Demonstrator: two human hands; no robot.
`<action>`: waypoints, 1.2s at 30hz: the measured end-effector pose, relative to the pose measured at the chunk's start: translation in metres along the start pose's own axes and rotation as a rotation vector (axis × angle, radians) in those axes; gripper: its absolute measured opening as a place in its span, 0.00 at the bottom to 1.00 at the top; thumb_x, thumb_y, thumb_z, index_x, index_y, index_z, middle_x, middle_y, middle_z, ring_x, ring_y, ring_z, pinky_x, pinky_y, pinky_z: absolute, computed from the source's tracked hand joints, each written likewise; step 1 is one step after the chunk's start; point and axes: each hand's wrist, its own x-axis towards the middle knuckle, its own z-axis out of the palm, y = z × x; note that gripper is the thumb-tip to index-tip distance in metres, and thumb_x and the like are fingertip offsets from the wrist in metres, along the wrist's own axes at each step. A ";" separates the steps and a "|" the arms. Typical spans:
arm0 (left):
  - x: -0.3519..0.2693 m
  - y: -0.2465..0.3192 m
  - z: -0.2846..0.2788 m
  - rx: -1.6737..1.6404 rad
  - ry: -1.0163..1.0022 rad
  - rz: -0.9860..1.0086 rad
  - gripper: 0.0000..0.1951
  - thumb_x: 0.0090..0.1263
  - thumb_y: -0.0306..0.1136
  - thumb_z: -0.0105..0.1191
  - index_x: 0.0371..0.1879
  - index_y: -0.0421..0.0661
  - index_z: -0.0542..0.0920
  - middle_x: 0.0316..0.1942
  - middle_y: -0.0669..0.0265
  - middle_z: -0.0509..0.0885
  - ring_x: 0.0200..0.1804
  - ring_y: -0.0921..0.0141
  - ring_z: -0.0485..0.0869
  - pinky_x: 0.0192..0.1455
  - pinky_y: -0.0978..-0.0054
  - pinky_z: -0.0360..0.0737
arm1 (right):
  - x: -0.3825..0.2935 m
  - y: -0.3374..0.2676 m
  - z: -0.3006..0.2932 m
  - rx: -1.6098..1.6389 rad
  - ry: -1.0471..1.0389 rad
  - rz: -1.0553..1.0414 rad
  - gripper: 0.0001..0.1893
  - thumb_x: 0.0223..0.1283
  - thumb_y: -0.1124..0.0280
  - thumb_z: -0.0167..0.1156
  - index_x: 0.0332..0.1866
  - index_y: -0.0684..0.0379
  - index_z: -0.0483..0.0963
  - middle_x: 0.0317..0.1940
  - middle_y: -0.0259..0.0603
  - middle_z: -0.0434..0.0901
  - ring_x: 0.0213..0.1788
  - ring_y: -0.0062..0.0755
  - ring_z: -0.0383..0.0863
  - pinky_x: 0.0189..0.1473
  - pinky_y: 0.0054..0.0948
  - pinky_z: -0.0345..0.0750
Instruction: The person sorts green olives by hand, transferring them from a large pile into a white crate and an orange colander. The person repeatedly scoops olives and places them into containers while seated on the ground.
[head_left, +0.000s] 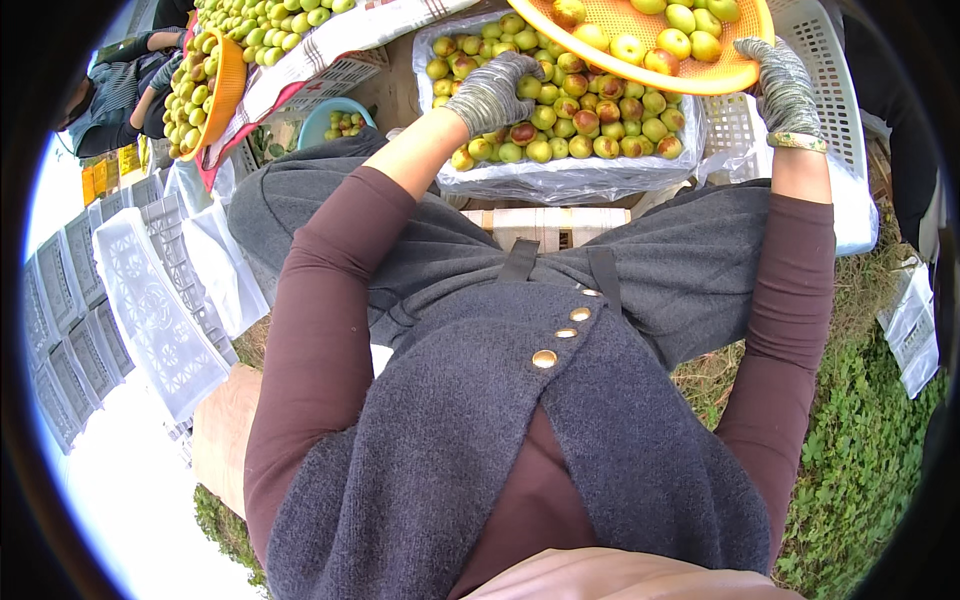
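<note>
A crate lined with clear plastic (570, 180) stands in front of my knees, full of green jujubes (585, 124) with red-brown patches. My left hand (496, 94), in a grey knitted glove, rests over the fruit on the crate's left side. Its fingers curl around the edge of a green jujube, but whether they grip it is unclear. My right hand (784, 86), gloved the same way, holds the right rim of an orange plastic basket (724, 81). This basket overhangs the crate's far right part, with several jujubes (628, 49) inside.
A white perforated crate (821, 45) stands at the right. At the upper left are a light-blue bowl (307, 131), a cloth-edged heap of jujubes (262, 30) and another orange basket (229, 82). A person (112, 97) works there. Grey crates (82, 262) are stacked at left.
</note>
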 end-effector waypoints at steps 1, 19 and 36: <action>-0.002 -0.005 -0.003 -0.131 0.000 -0.088 0.23 0.57 0.36 0.68 0.52 0.48 0.79 0.49 0.60 0.82 0.55 0.63 0.81 0.59 0.68 0.79 | 0.000 0.000 0.000 -0.013 0.001 0.004 0.18 0.58 0.67 0.66 0.51 0.65 0.75 0.36 0.43 0.83 0.32 0.29 0.83 0.35 0.24 0.81; 0.001 -0.082 -0.041 -0.813 0.393 -0.420 0.23 0.64 0.32 0.67 0.57 0.38 0.77 0.51 0.60 0.82 0.52 0.73 0.81 0.52 0.79 0.83 | -0.003 -0.007 0.002 -0.052 -0.009 0.039 0.20 0.58 0.68 0.64 0.54 0.64 0.74 0.37 0.44 0.82 0.32 0.31 0.83 0.35 0.27 0.81; -0.027 -0.011 0.010 -0.112 0.324 0.087 0.26 0.59 0.39 0.69 0.56 0.46 0.77 0.50 0.54 0.80 0.54 0.56 0.80 0.59 0.62 0.78 | -0.005 -0.004 -0.005 -0.026 0.063 0.014 0.18 0.58 0.67 0.65 0.52 0.62 0.76 0.34 0.41 0.82 0.28 0.28 0.81 0.31 0.24 0.80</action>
